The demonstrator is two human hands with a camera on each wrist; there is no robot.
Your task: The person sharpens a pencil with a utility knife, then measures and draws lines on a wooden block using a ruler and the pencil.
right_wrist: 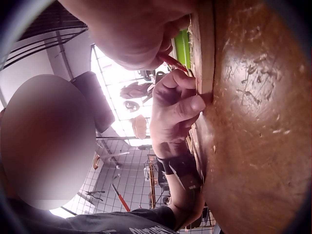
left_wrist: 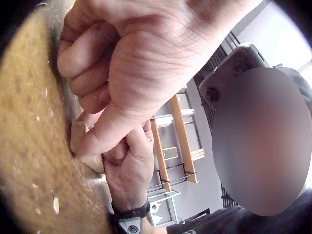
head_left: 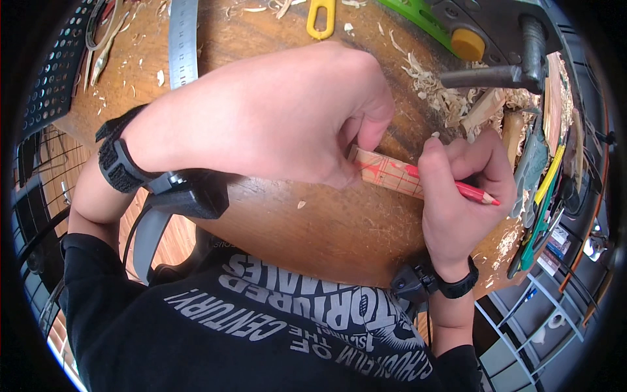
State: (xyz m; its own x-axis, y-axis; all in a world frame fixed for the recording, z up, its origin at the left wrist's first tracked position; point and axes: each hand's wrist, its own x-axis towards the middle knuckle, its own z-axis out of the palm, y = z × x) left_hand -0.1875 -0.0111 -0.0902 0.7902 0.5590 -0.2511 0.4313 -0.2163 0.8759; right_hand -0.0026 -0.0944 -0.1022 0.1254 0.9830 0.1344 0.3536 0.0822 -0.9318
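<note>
Head | left hand pinches stick, grid only here | right hand grips pencil | left wrist: shelves beyond right hand

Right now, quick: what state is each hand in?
Left hand: closed, pinching one end of the marked wooden strip.
Right hand: closed, holding the red pencil.
</note>
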